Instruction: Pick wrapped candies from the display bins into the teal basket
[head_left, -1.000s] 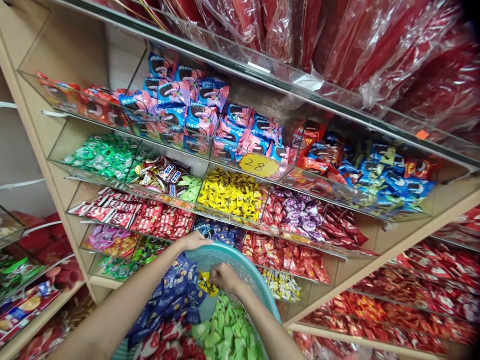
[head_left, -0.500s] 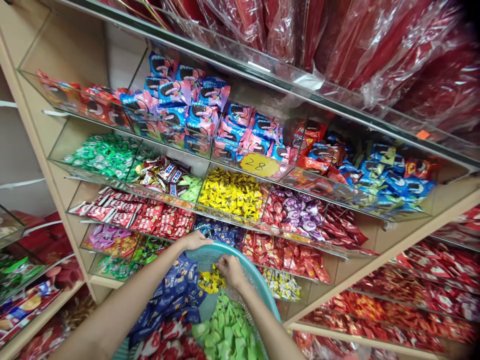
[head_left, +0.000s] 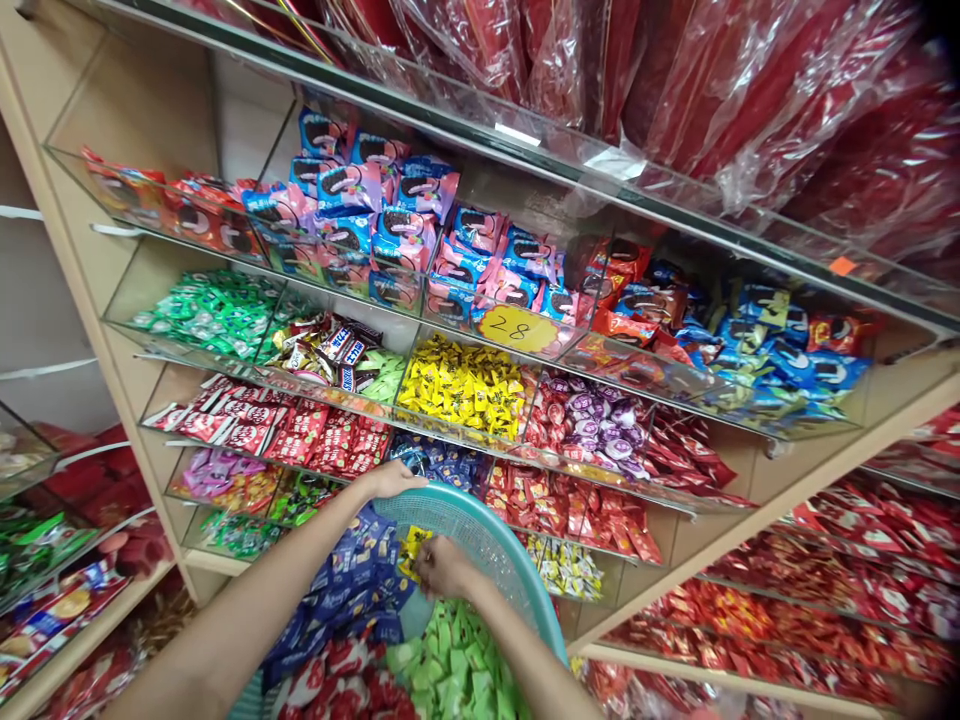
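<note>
Shop shelving fills the view: a wooden rack [head_left: 750, 500] of tilted clear bins, with red cellophane-wrapped goods [head_left: 712, 90] hanging above.

- Left hand [head_left: 390, 480]: closed over the far rim of the teal basket [head_left: 487, 522], holding it up against the rack.
- Right hand [head_left: 442, 568]: inside the basket, fingers bunched narrow on the yellow sweets [head_left: 409, 550]. How many are in the pinch is hidden under my knuckles.
- Basket load: the yellow sweets sit near the far wall, between the blue sweets [head_left: 352, 585] on the left and the green sweets [head_left: 450, 665] in front. Red-and-white sweets [head_left: 337, 688] lie nearest me.
- Matching stock: the bin of yellow sweets [head_left: 461, 388] is on the 2nd row, well above the basket.

Judgement on doing this well: the step looks like picking yellow pieces out of a mixed load. I would pinch by the wrapper ends, lift straight up so no blue pieces drag along, and hold the basket level with a firm rim grip.

Writing:
- A yellow oval tag [head_left: 517, 328] reads "28".
- The blue biscuit packs [head_left: 375, 210] picture dark sandwich biscuits and look like Oreo, though the lettering is too small to confirm.
- The red wafer wrappers [head_left: 232, 425] carry what looks like the KitKat oval.
- An orange sticker [head_left: 844, 266] cannot be read.
</note>
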